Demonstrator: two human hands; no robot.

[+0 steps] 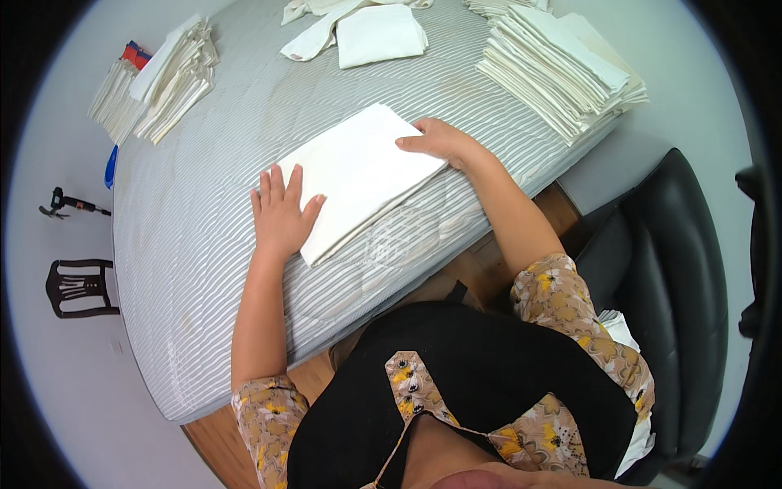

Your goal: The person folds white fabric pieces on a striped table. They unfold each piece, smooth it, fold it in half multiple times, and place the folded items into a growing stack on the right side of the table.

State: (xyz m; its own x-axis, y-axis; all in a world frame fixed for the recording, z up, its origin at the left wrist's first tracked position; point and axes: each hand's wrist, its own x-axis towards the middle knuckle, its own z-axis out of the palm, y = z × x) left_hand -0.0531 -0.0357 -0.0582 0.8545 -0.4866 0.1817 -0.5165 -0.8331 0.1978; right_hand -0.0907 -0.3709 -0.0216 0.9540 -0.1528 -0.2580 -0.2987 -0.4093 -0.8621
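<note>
A folded white cloth [362, 175] lies at a slant on a striped mattress [195, 269] in front of me. My left hand [282, 213] rests flat along its left end, fingers stretched out and apart, the fingertips by the far left edge. At the cloth's right end, my right hand [440, 144] grips the corner. Its thumb lies on top of the cloth, and the fingers are partly hidden around the edge. Several layers show along the near fold.
Stacks of folded off-white cloths stand at the far right [562, 69] and far left [175, 81]. Another folded white cloth [381, 37] lies at the far middle beside a loose one [318, 37]. A black leather chair [652, 285] stands to my right, a dark wooden chair [81, 288] at left.
</note>
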